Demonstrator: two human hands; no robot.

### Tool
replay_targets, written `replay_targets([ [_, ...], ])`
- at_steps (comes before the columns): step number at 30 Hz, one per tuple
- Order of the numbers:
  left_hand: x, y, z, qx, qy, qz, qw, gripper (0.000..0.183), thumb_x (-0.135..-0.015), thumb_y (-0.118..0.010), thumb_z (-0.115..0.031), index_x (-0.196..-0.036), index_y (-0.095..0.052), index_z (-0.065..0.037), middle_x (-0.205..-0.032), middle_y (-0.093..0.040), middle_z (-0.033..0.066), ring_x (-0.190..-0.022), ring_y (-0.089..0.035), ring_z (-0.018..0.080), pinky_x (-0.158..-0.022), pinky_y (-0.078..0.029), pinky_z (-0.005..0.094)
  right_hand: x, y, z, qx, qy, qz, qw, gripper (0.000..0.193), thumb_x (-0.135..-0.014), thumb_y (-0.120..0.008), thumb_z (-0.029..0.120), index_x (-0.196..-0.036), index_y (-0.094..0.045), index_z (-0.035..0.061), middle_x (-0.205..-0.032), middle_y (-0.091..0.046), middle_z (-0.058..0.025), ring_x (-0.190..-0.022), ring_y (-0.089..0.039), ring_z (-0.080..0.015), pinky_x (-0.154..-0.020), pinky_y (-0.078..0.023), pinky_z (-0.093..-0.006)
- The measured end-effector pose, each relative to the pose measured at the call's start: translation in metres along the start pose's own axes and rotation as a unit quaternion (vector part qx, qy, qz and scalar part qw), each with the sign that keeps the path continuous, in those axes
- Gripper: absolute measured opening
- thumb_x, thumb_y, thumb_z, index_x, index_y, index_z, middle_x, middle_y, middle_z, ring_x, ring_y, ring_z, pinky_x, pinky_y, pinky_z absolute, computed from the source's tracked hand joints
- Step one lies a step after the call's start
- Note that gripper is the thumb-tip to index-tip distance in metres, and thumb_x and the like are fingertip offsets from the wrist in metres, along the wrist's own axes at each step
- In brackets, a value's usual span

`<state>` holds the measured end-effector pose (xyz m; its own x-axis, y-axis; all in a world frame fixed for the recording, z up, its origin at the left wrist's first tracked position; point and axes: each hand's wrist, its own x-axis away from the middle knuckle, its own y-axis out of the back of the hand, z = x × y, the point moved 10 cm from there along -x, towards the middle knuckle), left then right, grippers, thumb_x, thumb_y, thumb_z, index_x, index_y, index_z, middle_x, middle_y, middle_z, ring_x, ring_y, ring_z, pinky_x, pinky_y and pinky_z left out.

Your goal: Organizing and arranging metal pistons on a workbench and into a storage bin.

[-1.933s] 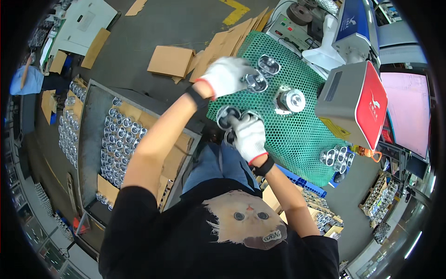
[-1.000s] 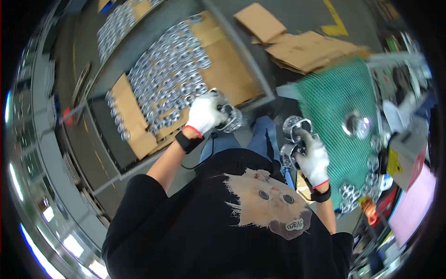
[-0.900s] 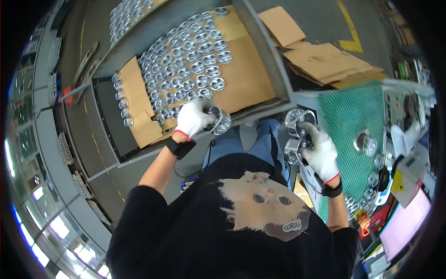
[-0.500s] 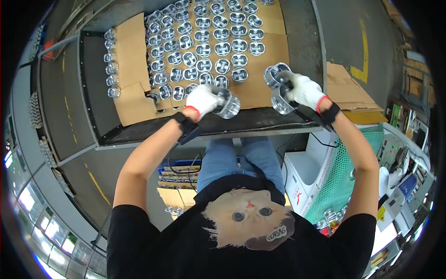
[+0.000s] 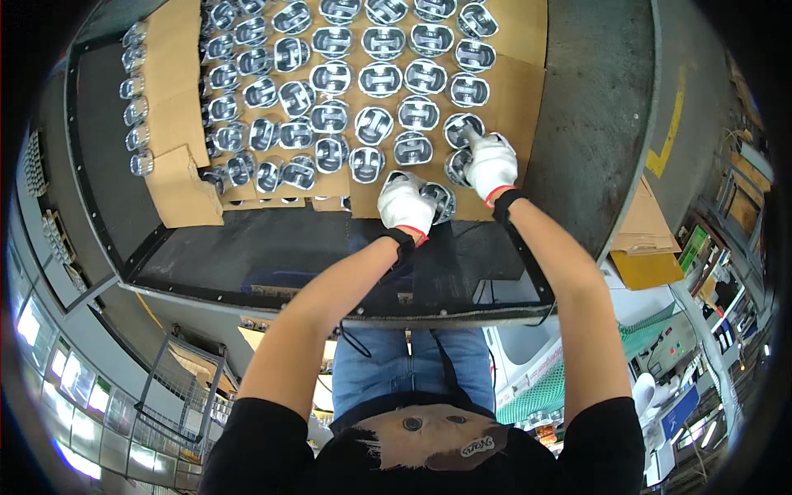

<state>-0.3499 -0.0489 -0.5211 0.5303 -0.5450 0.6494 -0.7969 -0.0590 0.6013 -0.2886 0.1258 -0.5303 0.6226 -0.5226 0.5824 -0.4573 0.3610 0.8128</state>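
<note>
Rows of shiny metal pistons (image 5: 381, 80) stand on a brown cardboard sheet (image 5: 516, 107) in a dark tray. My left hand (image 5: 406, 205), in a white glove with a red cuff, is closed around a piston (image 5: 444, 201) at the sheet's near edge; another piston pokes out beyond its fingertips. To the right, my gloved right hand (image 5: 492, 165) grips a piston (image 5: 456, 167) at the end of a row. Its fingertips touch a second piston (image 5: 463, 129) just beyond. The gloves partly hide these pistons.
The tray's dark raised rim (image 5: 396, 317) runs between me and the pistons. At the left, a separate cardboard piece (image 5: 177, 107) lies beside a column of pistons (image 5: 134, 111). Folded cardboard (image 5: 648, 223) and a green mesh (image 5: 544, 398) are outside the tray, right.
Both hands have moved forward over the cardboard with their pistons, the right one also inward to the row ends. The view has shifted closer over the tray.
</note>
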Motion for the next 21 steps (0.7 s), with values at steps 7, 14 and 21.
replay_targets([
  [7,-0.012,-0.033,0.012,-0.040,0.041,-0.128,0.990,0.022,-0.075,-0.075,-0.026,-0.095,-0.077,-0.016,-0.092,-0.070,0.0141,-0.088,-0.066,0.0324,-0.082,-0.053,0.0414,-0.001,-0.036,-0.005,-0.072,-0.026,0.025,0.997,0.056,-0.079,-0.077,0.034,-0.131,-0.060,0.0249,-0.110,-0.067,-0.0124,-0.092,-0.070,-0.0305,-0.079,-0.057,-0.0415],
  [14,-0.005,-0.039,-0.002,-0.058,0.037,-0.088,0.994,0.037,-0.076,-0.077,-0.035,-0.106,-0.068,-0.015,-0.105,-0.063,0.0164,-0.089,-0.065,0.0349,-0.078,-0.054,0.0442,-0.006,-0.036,-0.081,-0.554,-0.102,-0.049,0.825,0.012,-0.084,-0.065,0.005,-0.091,-0.075,0.0060,-0.092,-0.072,-0.0090,-0.083,-0.069,-0.0236,-0.075,-0.054,-0.0340],
  [21,-0.007,-0.047,0.024,0.002,0.054,0.036,0.998,0.064,-0.077,-0.074,-0.047,-0.131,-0.060,-0.015,-0.122,-0.062,0.0223,-0.101,-0.066,0.0395,-0.087,-0.054,0.0480,-0.100,0.050,-0.107,-0.222,-0.021,-0.276,0.935,0.023,-0.074,-0.070,0.017,-0.097,-0.077,0.0163,-0.111,-0.071,-0.0104,-0.105,-0.065,-0.0344,-0.091,-0.053,-0.0444],
])
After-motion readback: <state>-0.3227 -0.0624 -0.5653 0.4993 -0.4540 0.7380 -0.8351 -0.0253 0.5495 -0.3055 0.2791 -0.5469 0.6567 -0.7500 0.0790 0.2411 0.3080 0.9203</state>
